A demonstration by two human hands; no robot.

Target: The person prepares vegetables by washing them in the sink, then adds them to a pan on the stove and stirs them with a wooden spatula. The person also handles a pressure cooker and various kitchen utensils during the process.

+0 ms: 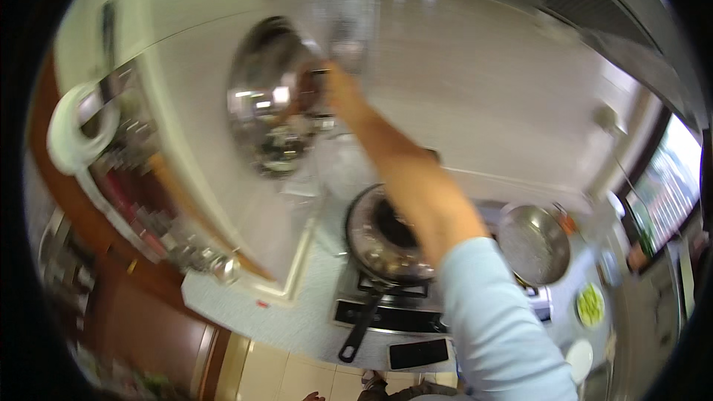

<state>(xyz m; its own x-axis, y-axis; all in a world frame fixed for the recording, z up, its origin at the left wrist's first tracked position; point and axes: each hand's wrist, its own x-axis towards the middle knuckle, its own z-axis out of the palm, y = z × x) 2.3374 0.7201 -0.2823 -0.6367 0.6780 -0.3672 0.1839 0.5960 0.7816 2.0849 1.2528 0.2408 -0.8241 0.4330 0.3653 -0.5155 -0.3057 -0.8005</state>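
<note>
My right hand (340, 86) reaches up and forward, its fingers closed at the handle of a large shiny domed metal lid (259, 103). The lid is tilted on its edge in front of the tiled wall; blur hides whether it touches a support there. Below my forearm, a frying pan (365, 256) with a long black handle sits on the gas stove (384, 317). My forearm covers the pan's right side. Only some fingers of my left hand (313, 396) show at the bottom edge, low over the floor, and whether they hold anything is hidden.
A smartphone (418, 353) lies on the counter's front edge. To the right stand a steel pan (535, 245), a plate of cut green vegetables (590, 305) and a white plate (579, 361). A range hood (601, 16) hangs overhead. Blurred items on a shelf (156, 195) are at left.
</note>
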